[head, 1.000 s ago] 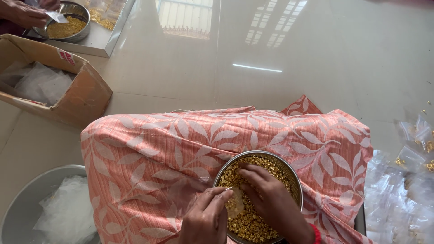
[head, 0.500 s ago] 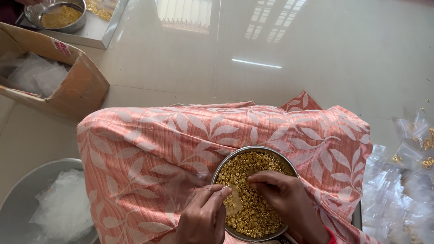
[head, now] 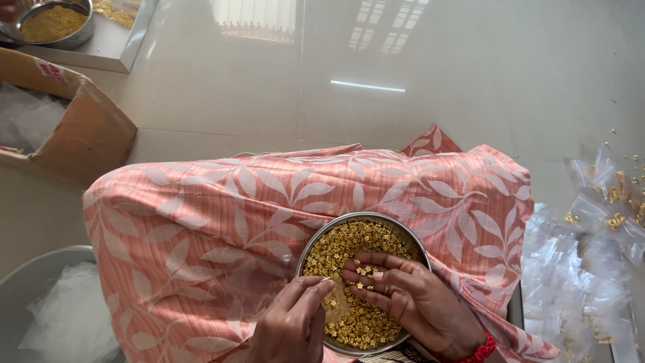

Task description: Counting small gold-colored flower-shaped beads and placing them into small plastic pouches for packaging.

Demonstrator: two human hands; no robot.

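— Hands are cut off at the lower edge, are they not?

— Yes. The left hand is seen only from the wrist forward, and its palm side is hidden. The thumb and forefinger are pinched together at the rim of the steel bowl; something thin and clear seems to be held between them, but what it is cannot be told. The right hand is laid inside the bowl, fingers half curled and loose, and a few gold beads are rested on its fingertips. A red thread is worn at that wrist.

— What is hidden in the bowl?

— Its bottom is covered fully by the beads, and the near rim is partly blocked by both hands.

— How are the beads looking?

— Small, golden, flower-shaped, piled in one thick layer. The bowl is placed on a lap covered by pink cloth with pale leaf print.

— And around it?

— A cardboard box is cut by the left edge. Clear plastic bags are heaped at the right; their contents are hard to make out. A second bowl of beads is seen far left, partly cropped.
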